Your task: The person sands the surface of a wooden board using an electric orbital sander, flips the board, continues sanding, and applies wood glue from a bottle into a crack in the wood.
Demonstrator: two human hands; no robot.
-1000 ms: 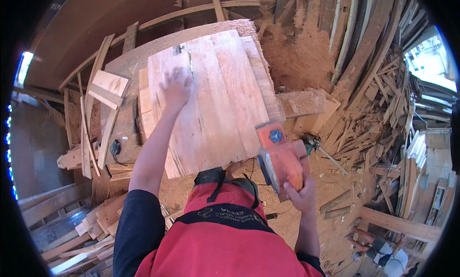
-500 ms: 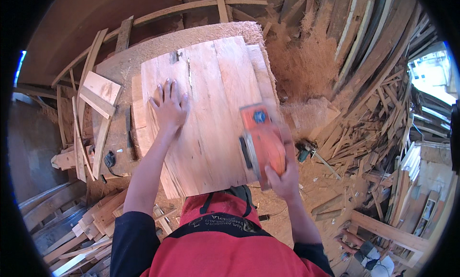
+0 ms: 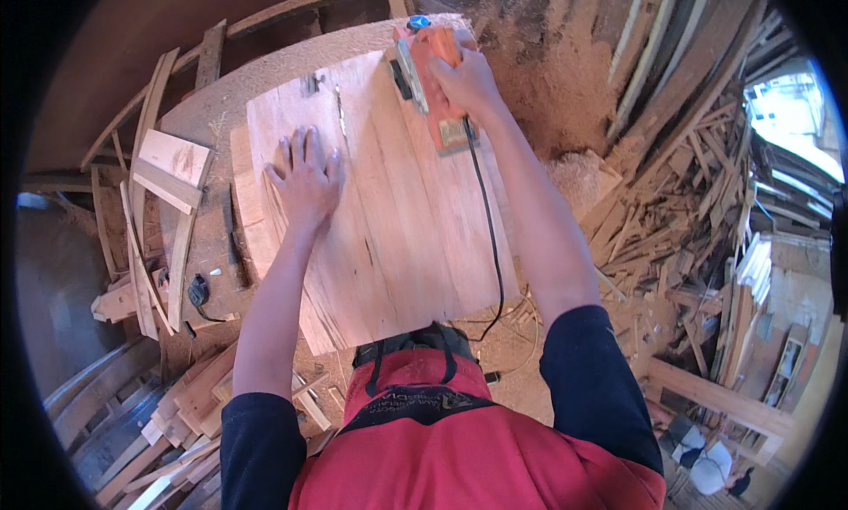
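A broad wooden panel point(image 3: 380, 236) lies flat before me, with a dark crack and a knot near its far left part. My left hand point(image 3: 305, 179) rests on the panel's left side, fingers spread. At the far right corner, my right hand point(image 3: 465, 82) is wrapped round the handle of an orange electric planer point(image 3: 435, 95). The planer sits on the panel's far edge, its blue knob at the front. From its rear a black cord point(image 3: 491, 236) runs back over the panel toward my waist. Another board point(image 3: 252, 211) shows beneath the panel on the left.
Left of the panel, on the worktable point(image 3: 199, 113), lie a board offcut point(image 3: 172, 170) and a black corded item point(image 3: 198, 289). Shavings point(image 3: 530, 95) heap beyond the right side. Scrap wood point(image 3: 680, 192) is piled at right, and more planks point(image 3: 190, 395) lie at lower left.
My right hand has pushed the planer from the panel's near right edge away to its far edge. The cord now shows across the panel. My left hand stays spread in place.
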